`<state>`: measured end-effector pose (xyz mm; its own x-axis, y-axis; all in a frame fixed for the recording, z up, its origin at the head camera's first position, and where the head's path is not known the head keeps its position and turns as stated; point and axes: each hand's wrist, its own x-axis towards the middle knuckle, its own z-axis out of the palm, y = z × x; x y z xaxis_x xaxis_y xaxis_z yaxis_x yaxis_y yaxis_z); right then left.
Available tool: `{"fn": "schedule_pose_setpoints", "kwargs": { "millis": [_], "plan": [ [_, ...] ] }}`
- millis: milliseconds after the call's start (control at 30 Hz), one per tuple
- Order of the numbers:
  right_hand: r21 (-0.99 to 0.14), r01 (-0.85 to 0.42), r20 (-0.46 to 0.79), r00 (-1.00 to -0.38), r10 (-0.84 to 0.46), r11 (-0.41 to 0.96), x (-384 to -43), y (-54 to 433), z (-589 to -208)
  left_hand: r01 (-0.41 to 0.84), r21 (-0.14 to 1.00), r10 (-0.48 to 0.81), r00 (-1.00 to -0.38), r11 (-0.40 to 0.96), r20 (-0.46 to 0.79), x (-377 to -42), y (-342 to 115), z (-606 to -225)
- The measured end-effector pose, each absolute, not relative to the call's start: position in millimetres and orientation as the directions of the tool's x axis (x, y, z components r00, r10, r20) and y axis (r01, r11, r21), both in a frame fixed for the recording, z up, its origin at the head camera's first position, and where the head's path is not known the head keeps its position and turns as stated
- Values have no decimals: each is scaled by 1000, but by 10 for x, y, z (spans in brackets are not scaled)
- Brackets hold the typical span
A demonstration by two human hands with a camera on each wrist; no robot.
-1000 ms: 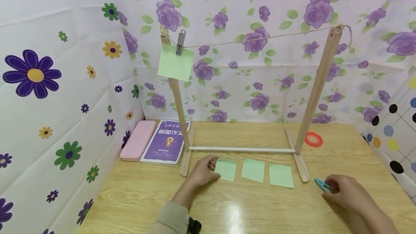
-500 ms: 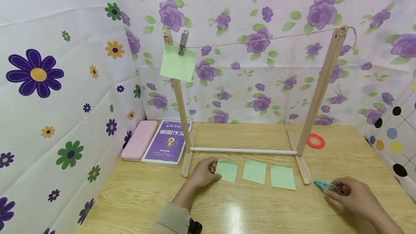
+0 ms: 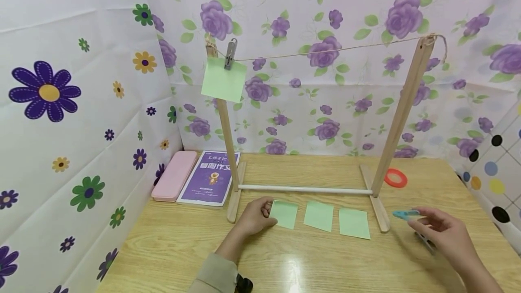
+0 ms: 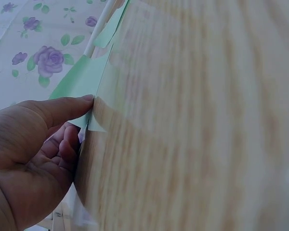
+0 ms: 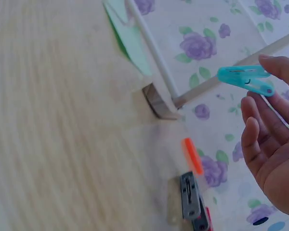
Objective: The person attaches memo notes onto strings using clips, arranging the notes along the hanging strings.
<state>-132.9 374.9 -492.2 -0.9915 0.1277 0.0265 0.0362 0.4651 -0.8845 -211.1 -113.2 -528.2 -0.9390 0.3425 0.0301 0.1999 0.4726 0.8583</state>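
Observation:
A blue clothespin [image 3: 406, 214] is pinched between thumb and fingers of my right hand [image 3: 445, 236], raised above the table at the right. In the right wrist view, the clothespin [image 5: 245, 79] has its handle ends between the fingertips. My left hand [image 3: 255, 216] rests on the table and holds the left edge of the leftmost green sticky note [image 3: 285, 214]; in the left wrist view the thumb lies on that note [image 4: 77, 82]. Two more green notes, a middle one [image 3: 319, 215] and a right one [image 3: 354, 223], lie in a row beside it.
A wooden stand [image 3: 403, 116] carries a string [image 3: 325, 52], where a grey clothespin [image 3: 230, 54] holds a green note [image 3: 224, 80]. Another grey clothespin [image 3: 425, 242] lies under the right hand. A red ring [image 3: 395, 178], purple book [image 3: 209, 177] and pink case [image 3: 175, 175] lie farther back.
My right hand has lifted the blue clothespin off the table, uncovering a grey clothespin beneath. The left hand stays at the leftmost note. The head view has shifted slightly.

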Motion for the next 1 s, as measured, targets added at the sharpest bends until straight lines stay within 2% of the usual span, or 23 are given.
{"fn": "schedule_pose_setpoints", "kwargs": {
  "millis": [200, 400, 533, 733, 1000],
  "plan": [
    [-956, -176, 195, -979, 59, 236, -1378, 3585, -4838, 160, 867, 339, -941, 472, -10, -2102, -1137, -5300],
    [-958, -229, 237, -971, 28, 175, -1459, 3443, -4741, 206, 845, 342, -939, 493, 30, -2096, -1135, -5318],
    [-965, -249, 250, -968, -1, 86, -1522, 3360, -4667, 239, 838, 347, -936, 491, 64, -2095, -1135, -5326],
    [-954, -295, 292, -955, -49, 47, -1618, 3204, -4519, 228, 859, 318, -945, 459, 81, -2105, -1143, -5327],
    [-938, -338, 334, -940, -68, 72, -1731, 3011, -4308, 49, 945, 177, -984, 325, -10, -2123, -1092, -5174]
  ]
}}
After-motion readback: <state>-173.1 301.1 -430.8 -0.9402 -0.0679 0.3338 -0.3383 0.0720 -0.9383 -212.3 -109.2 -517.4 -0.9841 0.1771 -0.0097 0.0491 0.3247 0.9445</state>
